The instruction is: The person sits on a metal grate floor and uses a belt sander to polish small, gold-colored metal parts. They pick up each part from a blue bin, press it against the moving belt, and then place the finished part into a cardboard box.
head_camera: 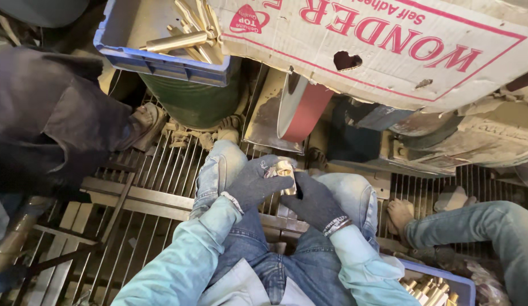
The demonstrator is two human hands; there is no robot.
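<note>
Pale sleeves meet over the lap; left hand (254,182) and right hand (314,199), gloved, close their fingers on what seems a brass piece (285,169), near the sanding belt (302,110), knees crowding either side.

Support: I see a floor of metal grating (162,170), thin parallel bars crossed by flat steel strips, dusty and worn.
Upper left: a green drum (190,99) stands on the grating, and a blue crate (162,62) of brass tubes rests on top of it.
Centre: I make out the base of a grinding machine (275,122) set on the grating, its red-rimmed wheel just above.
Feet: a sandalled foot (145,122) at left; a bare foot (401,214) at right, both planted on the bars.
Lower right: a second blue crate (440,286) of brass pieces sits low by the grating.
</note>
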